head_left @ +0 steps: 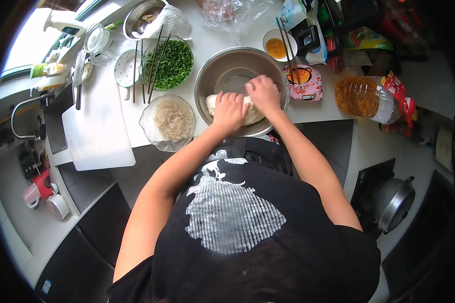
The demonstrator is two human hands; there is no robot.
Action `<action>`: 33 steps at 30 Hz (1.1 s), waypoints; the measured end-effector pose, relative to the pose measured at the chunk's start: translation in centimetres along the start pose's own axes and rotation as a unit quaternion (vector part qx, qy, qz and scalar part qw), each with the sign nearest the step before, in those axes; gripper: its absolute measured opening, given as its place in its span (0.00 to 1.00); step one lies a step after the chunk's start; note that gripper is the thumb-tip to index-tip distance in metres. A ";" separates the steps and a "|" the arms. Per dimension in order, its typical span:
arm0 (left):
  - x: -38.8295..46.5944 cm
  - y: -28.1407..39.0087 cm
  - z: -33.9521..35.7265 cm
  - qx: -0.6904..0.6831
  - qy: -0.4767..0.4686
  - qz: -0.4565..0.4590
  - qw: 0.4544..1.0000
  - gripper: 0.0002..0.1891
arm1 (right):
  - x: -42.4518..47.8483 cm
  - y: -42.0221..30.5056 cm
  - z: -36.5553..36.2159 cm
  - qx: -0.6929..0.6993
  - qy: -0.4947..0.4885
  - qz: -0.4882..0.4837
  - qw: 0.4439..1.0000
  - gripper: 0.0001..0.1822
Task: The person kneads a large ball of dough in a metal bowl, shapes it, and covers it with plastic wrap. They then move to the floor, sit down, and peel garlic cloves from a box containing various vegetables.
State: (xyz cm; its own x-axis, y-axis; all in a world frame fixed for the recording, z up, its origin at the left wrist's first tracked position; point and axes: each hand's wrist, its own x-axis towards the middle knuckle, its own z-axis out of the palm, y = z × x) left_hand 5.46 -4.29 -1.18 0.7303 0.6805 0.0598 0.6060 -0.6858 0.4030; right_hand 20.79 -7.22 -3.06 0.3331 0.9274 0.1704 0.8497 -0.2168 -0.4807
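A large stainless steel bowl [227, 60] stands at the counter's front edge, with a lump of pale dough [254, 116] in its near part. My left hand [230, 110] lies palm down on top of the dough, fingers pointing away from me. Slightly blurred, my right hand [262, 94] is bent over the dough's right part; its fingertips are near the left hand's fingers, and whether it grips the dough is unclear. Left of the steel bowl are a bowl of chopped green herbs [174, 64] with chopsticks across it and a glass bowl of translucent noodles [172, 119].
A white cutting board [98, 132] overhangs the counter at left. Beside the herbs is a patterned white bowl [126, 68]. To the right stand a small bowl of yellowish liquid [275, 48] with chopsticks, a pink packet [307, 83] and a large oil bottle [364, 98] lying down.
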 end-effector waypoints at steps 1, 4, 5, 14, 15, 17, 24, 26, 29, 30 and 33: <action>0.2 0.0 0.3 -0.028 0.017 -0.022 0.999 0.14 | 0.1 -0.2 1.2 -0.082 -0.105 -0.016 0.991 0.17; 1.4 0.0 0.7 -0.107 0.072 -0.104 0.986 0.13 | -0.5 -1.4 3.0 -0.102 -0.013 0.047 0.994 0.21; 1.8 -0.1 0.9 -0.123 0.082 -0.127 0.981 0.13 | -0.2 -1.5 3.3 -0.098 -0.006 0.061 0.993 0.20; 6.9 -1.9 4.9 -0.047 0.125 -0.220 0.966 0.04 | 2.3 -0.1 7.0 -0.130 0.098 0.150 0.975 0.14; 7.3 -2.4 5.1 -0.039 0.116 -0.224 0.967 0.04 | 2.7 -0.2 7.3 -0.134 0.099 0.163 0.972 0.14; 7.8 -2.9 5.6 -0.028 0.126 -0.221 0.967 0.05 | 2.8 0.0 8.1 -0.139 0.101 0.177 0.969 0.13; 9.2 -3.0 5.1 -0.045 0.122 -0.236 0.963 0.09 | 3.8 0.3 8.3 -0.140 0.115 0.169 0.969 0.14; 9.0 -3.1 4.2 -0.127 0.009 -0.291 0.948 0.13 | 3.6 0.0 7.5 -0.121 0.070 0.153 0.978 0.17; 7.7 -6.8 5.5 -0.686 0.067 -0.386 0.613 0.18 | 3.9 -0.5 7.0 -0.092 0.001 0.107 0.990 0.22; 8.4 -6.3 1.9 -0.697 0.024 -0.413 0.586 0.21 | 4.3 0.4 6.0 -0.057 -0.151 0.167 0.973 0.24; 5.5 -5.8 -3.3 -0.569 0.013 -0.284 0.772 0.18 | 6.3 2.6 3.7 0.135 -0.352 0.218 0.900 0.26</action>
State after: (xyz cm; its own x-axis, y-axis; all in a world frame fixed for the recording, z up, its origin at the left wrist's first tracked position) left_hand 4.93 4.33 -0.14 0.4327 0.8032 -0.4095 0.1469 0.3853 0.9110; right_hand 23.63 -0.82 -6.44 0.1884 0.7564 -0.6265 0.5396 -0.6127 -0.5774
